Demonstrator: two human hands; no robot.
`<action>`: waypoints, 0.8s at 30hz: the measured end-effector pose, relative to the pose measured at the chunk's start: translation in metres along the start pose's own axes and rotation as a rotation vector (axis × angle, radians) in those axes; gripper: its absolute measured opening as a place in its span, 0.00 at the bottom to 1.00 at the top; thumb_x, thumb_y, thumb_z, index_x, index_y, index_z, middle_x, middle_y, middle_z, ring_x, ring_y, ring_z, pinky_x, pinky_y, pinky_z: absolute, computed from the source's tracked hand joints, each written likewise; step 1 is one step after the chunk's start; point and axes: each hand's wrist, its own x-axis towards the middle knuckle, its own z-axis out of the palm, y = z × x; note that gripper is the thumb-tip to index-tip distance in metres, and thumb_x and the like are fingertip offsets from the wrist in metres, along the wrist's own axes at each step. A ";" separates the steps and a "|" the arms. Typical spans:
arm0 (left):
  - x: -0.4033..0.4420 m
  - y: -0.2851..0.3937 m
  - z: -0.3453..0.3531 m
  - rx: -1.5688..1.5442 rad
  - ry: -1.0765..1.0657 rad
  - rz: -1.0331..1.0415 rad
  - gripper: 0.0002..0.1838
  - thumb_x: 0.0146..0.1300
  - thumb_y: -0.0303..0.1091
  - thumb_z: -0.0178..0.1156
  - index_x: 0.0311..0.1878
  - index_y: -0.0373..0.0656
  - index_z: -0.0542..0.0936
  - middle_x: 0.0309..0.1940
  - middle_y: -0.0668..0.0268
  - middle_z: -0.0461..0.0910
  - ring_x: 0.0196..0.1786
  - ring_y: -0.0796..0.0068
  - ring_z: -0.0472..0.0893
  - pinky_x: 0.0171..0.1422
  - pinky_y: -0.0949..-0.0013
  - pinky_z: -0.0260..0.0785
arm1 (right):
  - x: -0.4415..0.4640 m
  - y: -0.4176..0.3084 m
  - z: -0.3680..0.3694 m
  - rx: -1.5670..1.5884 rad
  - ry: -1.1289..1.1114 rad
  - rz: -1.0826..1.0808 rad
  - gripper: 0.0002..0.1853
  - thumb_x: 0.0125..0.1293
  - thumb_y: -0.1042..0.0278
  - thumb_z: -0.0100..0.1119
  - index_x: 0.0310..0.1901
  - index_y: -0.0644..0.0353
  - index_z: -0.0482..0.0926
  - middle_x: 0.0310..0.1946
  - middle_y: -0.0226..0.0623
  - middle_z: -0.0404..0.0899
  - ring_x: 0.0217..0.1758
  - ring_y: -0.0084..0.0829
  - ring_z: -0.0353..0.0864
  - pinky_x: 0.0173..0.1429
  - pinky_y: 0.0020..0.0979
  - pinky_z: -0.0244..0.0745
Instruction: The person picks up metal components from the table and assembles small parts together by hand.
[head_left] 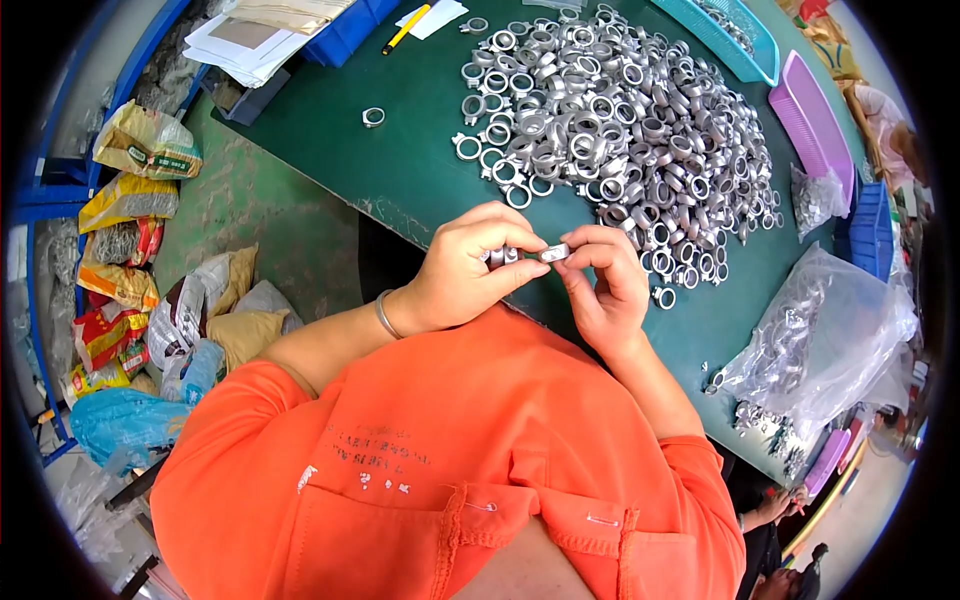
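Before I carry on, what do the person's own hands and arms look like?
The left hand and right hand are ungloved. A thin silver-coloured bangle circles the left wrist; none shows on the right. The left sleeve and right sleeve are short and orange.

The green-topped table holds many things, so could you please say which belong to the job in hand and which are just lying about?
Probably the job's:
- silver metal pieces held by the left hand and right hand
- heaped silver metal rings

Probably just lying about:
- slim yellow pen
- white paper sheet
- pink rectangular plastic basket
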 end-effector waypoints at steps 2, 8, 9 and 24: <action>-0.001 -0.001 -0.001 0.004 0.000 0.011 0.09 0.48 0.21 0.67 0.34 0.38 0.80 0.32 0.64 0.77 0.32 0.78 0.75 0.34 0.76 0.68 | -0.001 0.002 0.001 0.033 -0.008 0.025 0.11 0.47 0.87 0.62 0.31 0.62 0.74 0.35 0.41 0.77 0.36 0.34 0.78 0.39 0.28 0.73; -0.001 -0.003 0.000 0.017 -0.001 0.052 0.10 0.47 0.21 0.68 0.34 0.38 0.80 0.32 0.64 0.77 0.32 0.78 0.75 0.34 0.76 0.67 | -0.006 0.003 0.007 0.175 0.052 0.102 0.09 0.51 0.85 0.62 0.33 0.63 0.75 0.35 0.41 0.77 0.36 0.31 0.78 0.37 0.25 0.74; -0.002 -0.003 0.000 0.020 -0.005 0.040 0.10 0.47 0.22 0.68 0.34 0.38 0.80 0.33 0.64 0.77 0.33 0.78 0.75 0.34 0.76 0.67 | -0.006 0.001 0.008 0.175 0.052 0.102 0.09 0.51 0.85 0.62 0.33 0.63 0.75 0.35 0.41 0.77 0.36 0.31 0.78 0.37 0.25 0.74; 0.003 0.006 -0.006 -0.363 -0.014 -0.508 0.06 0.57 0.26 0.62 0.37 0.36 0.78 0.23 0.70 0.77 0.21 0.89 0.71 0.22 0.83 0.63 | 0.143 0.019 -0.108 0.048 0.070 0.630 0.07 0.55 0.74 0.56 0.34 0.68 0.79 0.21 0.33 0.78 0.21 0.21 0.75 0.26 0.22 0.71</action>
